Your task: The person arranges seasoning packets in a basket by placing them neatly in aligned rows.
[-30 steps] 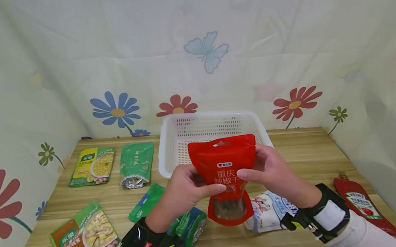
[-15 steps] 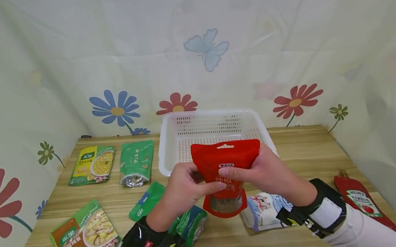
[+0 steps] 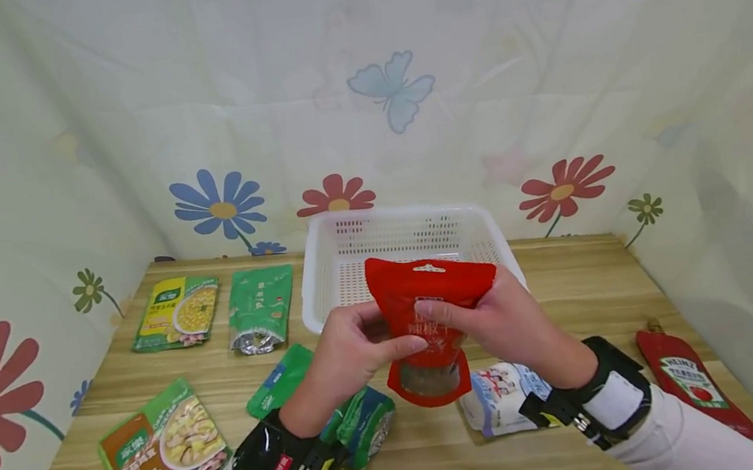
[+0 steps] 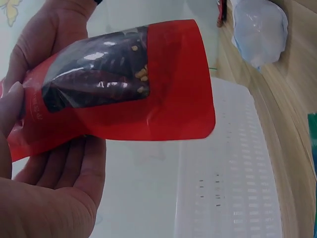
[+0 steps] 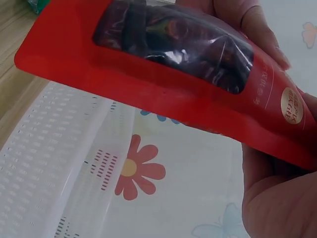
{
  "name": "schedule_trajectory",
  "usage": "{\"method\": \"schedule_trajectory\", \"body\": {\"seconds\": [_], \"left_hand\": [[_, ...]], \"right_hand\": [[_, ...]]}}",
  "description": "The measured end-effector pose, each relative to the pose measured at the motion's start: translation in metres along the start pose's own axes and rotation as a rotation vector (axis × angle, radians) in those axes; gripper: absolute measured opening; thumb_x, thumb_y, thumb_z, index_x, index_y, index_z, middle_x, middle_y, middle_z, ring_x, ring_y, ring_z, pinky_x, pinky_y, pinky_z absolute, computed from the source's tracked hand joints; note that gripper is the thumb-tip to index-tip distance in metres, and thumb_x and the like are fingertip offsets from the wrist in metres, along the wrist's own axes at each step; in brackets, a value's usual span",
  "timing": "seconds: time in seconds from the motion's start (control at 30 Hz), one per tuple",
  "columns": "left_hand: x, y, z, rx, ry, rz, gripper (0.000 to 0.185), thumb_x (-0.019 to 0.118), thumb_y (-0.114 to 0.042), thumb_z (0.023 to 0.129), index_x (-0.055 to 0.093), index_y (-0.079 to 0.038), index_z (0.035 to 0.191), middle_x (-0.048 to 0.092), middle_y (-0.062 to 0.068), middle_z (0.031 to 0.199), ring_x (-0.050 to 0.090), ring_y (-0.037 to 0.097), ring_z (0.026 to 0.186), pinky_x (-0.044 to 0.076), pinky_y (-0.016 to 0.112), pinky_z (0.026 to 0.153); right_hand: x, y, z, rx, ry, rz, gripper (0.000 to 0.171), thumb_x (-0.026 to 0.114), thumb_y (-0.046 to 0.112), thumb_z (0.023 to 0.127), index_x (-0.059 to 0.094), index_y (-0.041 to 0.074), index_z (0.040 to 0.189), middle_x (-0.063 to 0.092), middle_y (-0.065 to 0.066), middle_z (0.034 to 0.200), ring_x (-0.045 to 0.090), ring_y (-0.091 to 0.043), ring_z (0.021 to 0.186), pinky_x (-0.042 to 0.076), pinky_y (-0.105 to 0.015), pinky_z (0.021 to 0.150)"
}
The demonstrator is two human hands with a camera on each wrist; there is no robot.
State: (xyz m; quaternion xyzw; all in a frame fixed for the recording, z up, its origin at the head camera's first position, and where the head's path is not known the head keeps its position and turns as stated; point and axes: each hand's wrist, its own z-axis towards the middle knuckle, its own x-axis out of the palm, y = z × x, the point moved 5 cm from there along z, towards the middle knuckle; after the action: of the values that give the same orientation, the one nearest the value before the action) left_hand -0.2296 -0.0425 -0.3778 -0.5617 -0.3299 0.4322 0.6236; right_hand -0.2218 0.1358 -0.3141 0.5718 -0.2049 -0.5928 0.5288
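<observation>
Both hands hold a red stand-up pouch of dried chilies [image 3: 418, 281] up over the table, in front of the basket. My left hand [image 3: 356, 349] grips its left side, thumb across the printed front. On the other side my right hand [image 3: 505, 321] grips it, its thumb pressed near the middle of the print. The pouch leans a little, top right corner lower, bottom toward me. Through its clear window [image 4: 99, 69] dark dried chilies and pale seeds show in the left wrist view. In the right wrist view the window [image 5: 183, 44] lies above my right hand [image 5: 282, 198].
A white perforated basket [image 3: 309, 295] stands behind the hands. To the left lie a yellow-green soup packet [image 3: 176, 313], a green pouch [image 3: 260, 302], a brown-green packet [image 3: 162, 454] and green packages [image 3: 282, 382]. A white-blue bag [image 3: 501, 401] and a red ketchup pouch [image 3: 696, 383] lie right.
The pouch has tilted, its right top corner dropping, and its bottom has come up slightly. My right thumb has slid left across the print. The table items stay put.
</observation>
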Motion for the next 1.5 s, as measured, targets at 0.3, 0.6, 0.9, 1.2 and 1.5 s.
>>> {"method": "schedule_trajectory", "body": {"seconds": [0.3, 0.6, 0.9, 1.2, 1.5], "left_hand": [[-0.017, 0.013, 0.009, 0.028, -0.002, 0.149, 0.040, 0.081, -0.025, 0.089, 0.072, -0.014, 0.127, 0.075, 0.004, 0.123, 0.072, 0.026, 0.111, 0.059, 0.034, 0.093], [-0.037, 0.027, 0.019, 0.030, -0.052, 0.748, 0.035, 0.084, -0.024, 0.086, 0.077, -0.009, 0.117, 0.077, 0.006, 0.117, 0.072, 0.023, 0.110, 0.058, 0.041, 0.096], [-0.039, 0.036, 0.025, 0.052, 0.039, 1.086, 0.029, 0.082, -0.018, 0.088, 0.077, -0.007, 0.114, 0.078, 0.008, 0.113, 0.073, 0.023, 0.108, 0.057, 0.041, 0.096], [-0.038, 0.037, 0.030, 0.072, 0.077, 1.243, 0.025, 0.080, -0.017, 0.090, 0.077, -0.011, 0.114, 0.078, 0.004, 0.110, 0.074, 0.021, 0.100, 0.059, 0.040, 0.089], [-0.033, 0.042, 0.027, 0.129, 0.040, 1.338, 0.015, 0.079, -0.016, 0.091, 0.078, -0.013, 0.105, 0.079, 0.004, 0.098, 0.074, 0.018, 0.086, 0.060, 0.038, 0.076]], "right_hand": [[-0.022, -0.008, 0.010, 0.092, -0.105, 0.017, 0.057, 0.077, 0.025, 0.093, 0.050, 0.016, 0.142, 0.064, -0.008, 0.133, 0.064, -0.030, 0.116, 0.062, -0.036, 0.079], [-0.051, -0.025, 0.024, 0.154, -0.253, 0.062, 0.065, 0.076, 0.038, 0.093, 0.047, 0.015, 0.147, 0.059, -0.008, 0.139, 0.057, -0.028, 0.123, 0.061, -0.031, 0.081], [-0.070, -0.031, 0.037, 0.179, -0.344, 0.114, 0.073, 0.075, 0.040, 0.093, 0.039, 0.018, 0.152, 0.052, -0.006, 0.147, 0.050, -0.025, 0.130, 0.059, -0.024, 0.083], [-0.080, -0.049, 0.051, 0.221, -0.428, 0.059, 0.081, 0.075, 0.055, 0.087, 0.039, 0.021, 0.152, 0.054, 0.000, 0.147, 0.052, -0.020, 0.128, 0.058, -0.039, 0.094], [-0.082, -0.077, 0.065, 0.257, -0.549, 0.127, 0.080, 0.076, 0.051, 0.087, 0.040, 0.020, 0.152, 0.055, -0.001, 0.148, 0.052, -0.022, 0.130, 0.053, -0.045, 0.104]]}}
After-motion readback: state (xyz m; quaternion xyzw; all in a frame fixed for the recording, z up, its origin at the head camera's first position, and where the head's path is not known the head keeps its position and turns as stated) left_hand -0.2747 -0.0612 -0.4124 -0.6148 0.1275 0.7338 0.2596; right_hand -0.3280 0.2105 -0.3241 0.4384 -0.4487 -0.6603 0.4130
